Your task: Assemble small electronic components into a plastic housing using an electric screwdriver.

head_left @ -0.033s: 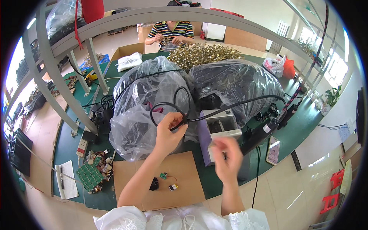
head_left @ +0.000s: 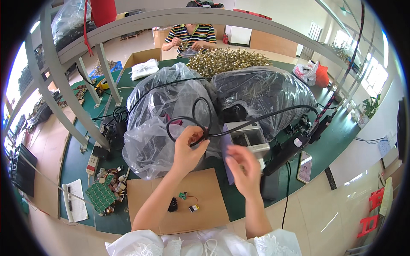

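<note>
A loop of thick black cable (head_left: pixel 201 103) is pinched in my left hand (head_left: pixel 188 147), above the near edge of the clear plastic bags. From there the cable runs right across a silver and purple box (head_left: pixel 252 137) with an open-topped recess. My right hand (head_left: pixel 245 170) hovers in front of that box, slightly blurred, its fingers apart and nothing visible in them. Below my hands lies a cardboard sheet (head_left: pixel 205 179) bearing a small green circuit board (head_left: pixel 183 196), a small silver battery-like piece (head_left: pixel 194 208) and a black part (head_left: pixel 172 205) partly behind my left forearm.
Two big plastic bags (head_left: pixel 160 98) (head_left: pixel 265 91) of dark items fill the middle. Brassy metal parts (head_left: pixel 230 59) are heaped behind them, near a seated person (head_left: pixel 192 38). Green circuit boards (head_left: pixel 101 197) lie left; a black cylindrical tool (head_left: pixel 286 153) and a phone (head_left: pixel 304 167) right. A metal frame (head_left: pixel 205 16) spans overhead.
My right hand has shifted a little left, and its fingers have spread slightly. My left hand stays on the cable loop.
</note>
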Motion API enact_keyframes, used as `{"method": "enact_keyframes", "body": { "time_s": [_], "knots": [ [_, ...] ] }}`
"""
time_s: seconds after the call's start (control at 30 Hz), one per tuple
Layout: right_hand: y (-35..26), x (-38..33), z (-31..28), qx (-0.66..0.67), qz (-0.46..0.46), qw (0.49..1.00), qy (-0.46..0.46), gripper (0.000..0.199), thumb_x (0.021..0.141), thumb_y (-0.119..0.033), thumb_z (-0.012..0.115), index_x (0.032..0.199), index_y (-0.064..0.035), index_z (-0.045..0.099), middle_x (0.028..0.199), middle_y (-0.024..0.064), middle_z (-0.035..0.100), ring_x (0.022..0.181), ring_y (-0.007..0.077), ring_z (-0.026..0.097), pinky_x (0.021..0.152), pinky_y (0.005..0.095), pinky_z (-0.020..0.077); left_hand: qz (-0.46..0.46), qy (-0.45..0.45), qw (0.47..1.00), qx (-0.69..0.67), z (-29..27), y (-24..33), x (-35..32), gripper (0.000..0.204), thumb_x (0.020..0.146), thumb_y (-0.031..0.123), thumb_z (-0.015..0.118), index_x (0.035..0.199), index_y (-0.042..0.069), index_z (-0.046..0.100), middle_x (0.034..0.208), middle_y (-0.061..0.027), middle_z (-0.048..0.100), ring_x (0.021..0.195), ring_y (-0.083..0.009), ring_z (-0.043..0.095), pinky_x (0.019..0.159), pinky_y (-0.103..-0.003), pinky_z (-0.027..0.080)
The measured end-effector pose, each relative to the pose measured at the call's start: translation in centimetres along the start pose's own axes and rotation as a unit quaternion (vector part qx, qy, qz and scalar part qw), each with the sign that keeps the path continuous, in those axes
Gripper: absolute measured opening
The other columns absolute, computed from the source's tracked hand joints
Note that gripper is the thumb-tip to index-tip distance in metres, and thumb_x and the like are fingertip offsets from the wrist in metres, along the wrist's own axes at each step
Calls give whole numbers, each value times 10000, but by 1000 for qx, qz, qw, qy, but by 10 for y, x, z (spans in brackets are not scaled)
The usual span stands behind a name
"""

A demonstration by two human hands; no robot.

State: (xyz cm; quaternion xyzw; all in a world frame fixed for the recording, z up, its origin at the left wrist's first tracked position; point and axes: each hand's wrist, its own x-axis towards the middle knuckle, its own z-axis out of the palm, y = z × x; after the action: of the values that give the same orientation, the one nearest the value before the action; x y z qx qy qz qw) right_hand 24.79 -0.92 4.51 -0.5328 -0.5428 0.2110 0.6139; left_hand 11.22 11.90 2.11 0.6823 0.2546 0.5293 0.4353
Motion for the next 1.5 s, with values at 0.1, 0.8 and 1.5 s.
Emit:
{"method": "enact_keyframes", "body": {
  "time_s": [0.1, 0.8, 1.5],
  "knots": [
    [12, 28, 30, 188, 138, 972, -29, 259, 823, -156, 661, 1047, -37, 609, 872, 6, 611, 710, 49, 540, 599, 203, 436, 22, 6, 1000, -16, -6, 5, -12, 218, 704, -43, 653, 885, -1, 538, 962, -70, 594, 773, -106, 500, 725, -240, 425],
    [17, 62, 47, -148, -325, 930, 87, 96, 741, 29, 628, 797, -37, 585, 783, 79, 587, 618, 204, 576, 547, 253, 440, -187, -55, 935, -297, -23, 20, -5, 159, 890, 192, 583, 801, 69, 533, 686, 41, 519, 599, -33, 460, 528, -188, 342],
    [9, 70, 30, -314, -433, 844, 34, 50, 815, -45, 639, 835, -21, 599, 753, -6, 620, 630, 72, 579, 539, 202, 439, -237, -105, 914, -312, -24, 36, 10, 206, 921, 241, 530, 773, 98, 516, 628, 57, 470, 543, -30, 417, 502, -195, 313]
  ]
}}
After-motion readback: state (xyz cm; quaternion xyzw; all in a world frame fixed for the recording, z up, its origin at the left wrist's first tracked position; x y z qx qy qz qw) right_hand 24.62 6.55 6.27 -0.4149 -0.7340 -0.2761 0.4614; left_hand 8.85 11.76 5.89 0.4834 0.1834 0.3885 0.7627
